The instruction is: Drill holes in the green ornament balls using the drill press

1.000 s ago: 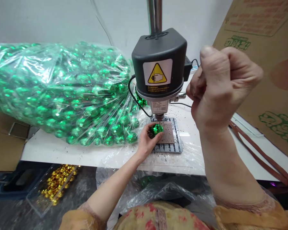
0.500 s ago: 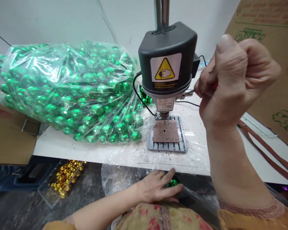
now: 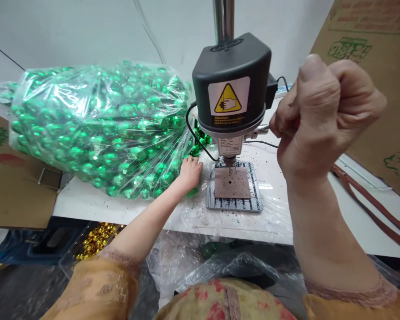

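My right hand (image 3: 315, 120) is closed around the feed lever (image 3: 262, 129) of a small bench drill press (image 3: 231, 84). Below the chuck, a drill bit (image 3: 230, 170) points down at a brown square board (image 3: 232, 189) with a hole in it, lying on the grooved metal base (image 3: 211, 203). My left hand (image 3: 190, 173) reaches to the mouth of a clear plastic bag full of shiny green faceted balls (image 3: 100, 129). Its fingers curl down among loose green balls (image 3: 203, 138); what they grip is hidden under them.
Dark shavings litter the base and the white table (image 3: 86, 204). Cardboard boxes stand left (image 3: 16, 178) and right (image 3: 363, 84). A brown strap (image 3: 370, 202) lies on the right. Below the table edge are a bin of gold balls (image 3: 96, 240) and clear plastic sheeting (image 3: 176, 258).
My left hand has gone from below the table edge up and forward to the green balls beside the drill press. My right hand stays on the lever.
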Demonstrator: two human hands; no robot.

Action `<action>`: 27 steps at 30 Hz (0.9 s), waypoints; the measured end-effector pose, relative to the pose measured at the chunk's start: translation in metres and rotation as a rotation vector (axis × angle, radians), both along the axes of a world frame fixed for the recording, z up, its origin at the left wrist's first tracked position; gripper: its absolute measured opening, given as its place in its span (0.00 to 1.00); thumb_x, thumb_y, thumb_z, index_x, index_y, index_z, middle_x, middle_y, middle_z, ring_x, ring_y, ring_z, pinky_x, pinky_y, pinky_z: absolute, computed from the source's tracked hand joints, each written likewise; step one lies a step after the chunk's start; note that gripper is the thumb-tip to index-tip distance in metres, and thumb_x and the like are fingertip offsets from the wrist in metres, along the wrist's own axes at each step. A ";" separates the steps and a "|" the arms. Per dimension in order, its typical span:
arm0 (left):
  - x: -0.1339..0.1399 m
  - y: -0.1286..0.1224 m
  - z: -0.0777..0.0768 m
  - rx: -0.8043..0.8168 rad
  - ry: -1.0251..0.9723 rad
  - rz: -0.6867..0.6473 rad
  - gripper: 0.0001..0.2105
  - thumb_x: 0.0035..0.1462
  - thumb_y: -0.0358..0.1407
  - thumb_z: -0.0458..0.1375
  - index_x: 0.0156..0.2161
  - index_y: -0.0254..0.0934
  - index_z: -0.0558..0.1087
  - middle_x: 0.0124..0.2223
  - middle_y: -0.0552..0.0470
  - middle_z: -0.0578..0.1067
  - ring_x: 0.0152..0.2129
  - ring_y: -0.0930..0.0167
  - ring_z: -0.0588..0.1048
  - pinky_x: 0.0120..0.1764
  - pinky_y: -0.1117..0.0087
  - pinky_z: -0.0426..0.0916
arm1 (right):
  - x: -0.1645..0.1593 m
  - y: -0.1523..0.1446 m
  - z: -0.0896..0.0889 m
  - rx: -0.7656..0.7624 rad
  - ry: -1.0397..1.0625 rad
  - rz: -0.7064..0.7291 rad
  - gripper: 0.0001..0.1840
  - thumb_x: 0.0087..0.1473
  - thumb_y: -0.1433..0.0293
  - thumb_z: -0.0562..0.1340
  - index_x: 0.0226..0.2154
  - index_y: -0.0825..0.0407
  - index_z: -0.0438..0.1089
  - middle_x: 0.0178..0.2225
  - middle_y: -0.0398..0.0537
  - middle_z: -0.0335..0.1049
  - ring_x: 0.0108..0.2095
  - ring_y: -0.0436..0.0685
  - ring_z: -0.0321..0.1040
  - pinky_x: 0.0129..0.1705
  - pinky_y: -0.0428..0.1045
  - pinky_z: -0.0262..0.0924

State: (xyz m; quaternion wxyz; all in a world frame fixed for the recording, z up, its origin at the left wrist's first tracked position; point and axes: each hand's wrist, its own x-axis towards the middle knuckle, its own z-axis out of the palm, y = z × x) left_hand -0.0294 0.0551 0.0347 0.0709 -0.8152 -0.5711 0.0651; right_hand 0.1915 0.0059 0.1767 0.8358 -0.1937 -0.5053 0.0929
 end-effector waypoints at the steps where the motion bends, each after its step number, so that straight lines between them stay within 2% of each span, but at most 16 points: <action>1: 0.002 -0.002 -0.001 -0.001 0.025 -0.002 0.16 0.54 0.22 0.60 0.48 0.32 0.79 0.55 0.33 0.75 0.52 0.47 0.71 0.52 0.51 0.64 | 0.000 0.000 0.000 0.003 -0.002 0.005 0.23 0.61 0.72 0.61 0.19 0.50 0.52 0.15 0.34 0.52 0.15 0.41 0.48 0.20 0.47 0.44; 4: 0.005 -0.007 -0.002 0.015 0.082 0.007 0.16 0.55 0.22 0.59 0.48 0.32 0.79 0.56 0.32 0.73 0.50 0.48 0.72 0.52 0.51 0.62 | 0.001 -0.001 -0.001 -0.016 -0.008 -0.006 0.23 0.61 0.72 0.61 0.19 0.50 0.52 0.15 0.34 0.51 0.16 0.41 0.49 0.20 0.46 0.47; 6: 0.003 -0.007 0.000 0.057 0.023 0.031 0.17 0.58 0.24 0.57 0.51 0.34 0.78 0.56 0.33 0.72 0.49 0.50 0.73 0.51 0.52 0.63 | 0.001 -0.002 -0.001 -0.016 -0.010 -0.017 0.23 0.62 0.71 0.61 0.19 0.50 0.52 0.16 0.34 0.51 0.17 0.40 0.51 0.20 0.45 0.47; 8: -0.001 -0.008 0.004 0.121 -0.141 0.052 0.18 0.61 0.27 0.56 0.56 0.38 0.76 0.56 0.35 0.70 0.47 0.54 0.74 0.50 0.55 0.66 | 0.001 -0.002 -0.001 0.004 -0.009 -0.002 0.23 0.62 0.72 0.60 0.19 0.51 0.52 0.15 0.34 0.51 0.16 0.40 0.51 0.20 0.45 0.47; 10: -0.006 -0.011 0.008 0.217 -0.391 0.045 0.18 0.64 0.31 0.56 0.57 0.41 0.75 0.57 0.38 0.68 0.46 0.58 0.75 0.48 0.59 0.69 | 0.000 -0.001 -0.001 0.025 -0.004 0.019 0.22 0.61 0.73 0.61 0.19 0.51 0.53 0.15 0.33 0.51 0.15 0.41 0.51 0.19 0.45 0.46; 13: -0.011 -0.024 0.013 0.418 -0.735 -0.007 0.13 0.65 0.32 0.56 0.51 0.42 0.77 0.57 0.42 0.66 0.53 0.61 0.72 0.51 0.62 0.70 | 0.000 -0.001 -0.001 0.018 -0.006 0.025 0.22 0.61 0.72 0.62 0.19 0.50 0.53 0.15 0.33 0.51 0.15 0.41 0.51 0.18 0.45 0.47; 15: -0.011 -0.033 0.012 0.533 -0.833 -0.014 0.11 0.64 0.32 0.56 0.49 0.43 0.76 0.57 0.43 0.66 0.58 0.61 0.69 0.56 0.61 0.69 | 0.000 -0.001 -0.001 0.005 -0.011 0.018 0.22 0.61 0.72 0.61 0.19 0.50 0.53 0.15 0.33 0.51 0.15 0.41 0.52 0.19 0.45 0.48; 17: -0.009 -0.039 0.006 0.546 -0.800 -0.006 0.12 0.63 0.30 0.57 0.49 0.43 0.76 0.57 0.43 0.66 0.60 0.58 0.67 0.59 0.57 0.67 | -0.001 -0.002 -0.002 0.009 -0.012 0.018 0.22 0.61 0.73 0.61 0.19 0.50 0.53 0.15 0.33 0.51 0.15 0.41 0.52 0.18 0.45 0.48; 18: -0.008 -0.041 0.002 0.501 -0.734 -0.007 0.13 0.61 0.29 0.58 0.49 0.42 0.77 0.58 0.42 0.66 0.60 0.57 0.67 0.59 0.55 0.67 | -0.001 -0.003 -0.002 0.017 -0.013 0.021 0.22 0.62 0.73 0.61 0.20 0.50 0.53 0.15 0.33 0.50 0.15 0.41 0.52 0.18 0.45 0.48; 22: 0.000 -0.035 -0.013 0.190 -0.306 -0.026 0.14 0.59 0.26 0.58 0.48 0.41 0.79 0.58 0.37 0.67 0.56 0.51 0.68 0.53 0.52 0.68 | -0.001 -0.004 -0.003 0.037 -0.011 0.024 0.22 0.62 0.73 0.60 0.20 0.51 0.52 0.15 0.33 0.50 0.15 0.40 0.52 0.19 0.43 0.47; 24: 0.003 -0.029 -0.016 0.112 -0.144 -0.002 0.14 0.60 0.25 0.57 0.48 0.40 0.79 0.58 0.35 0.68 0.56 0.49 0.68 0.51 0.53 0.68 | 0.000 -0.004 -0.003 0.025 -0.015 0.021 0.22 0.62 0.73 0.61 0.20 0.52 0.52 0.15 0.33 0.50 0.16 0.39 0.53 0.20 0.43 0.48; 27: 0.009 -0.021 -0.016 0.071 -0.028 0.042 0.16 0.60 0.23 0.55 0.48 0.37 0.79 0.61 0.33 0.67 0.57 0.47 0.67 0.50 0.52 0.67 | 0.000 -0.004 -0.003 -0.001 -0.020 0.009 0.23 0.62 0.72 0.61 0.19 0.52 0.52 0.15 0.33 0.50 0.16 0.40 0.53 0.21 0.44 0.48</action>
